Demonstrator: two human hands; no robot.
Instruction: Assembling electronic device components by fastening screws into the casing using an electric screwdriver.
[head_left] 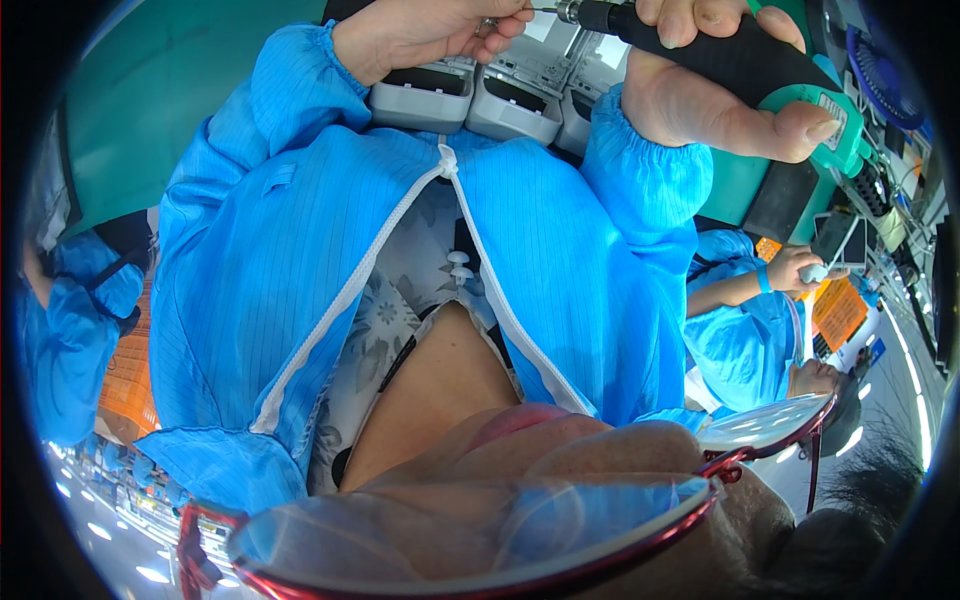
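Note:
My right hand [695, 105] is wrapped round an electric screwdriver [725, 65] with a black grip and a green rear end. Its thin bit points left, toward the fingertips of my left hand [435, 35]. That hand is closed, its thumb and forefinger pinched at the bit's tip. Small shiny metal pieces [487, 23] show among its curled fingers, too small to name. Beneath the hands stand several open grey plastic housings [420, 97] in a row, with pale inner parts. The upper edge of the picture cuts off part of both hands.
A green mat [190, 110] covers the bench. At the right are a blue fan [885, 80], a black flat pad [780, 200] and cables [875, 190]. Co-workers in blue work at the right [740, 320] and left [75, 340]. Orange crates [130, 370] stand at the left.

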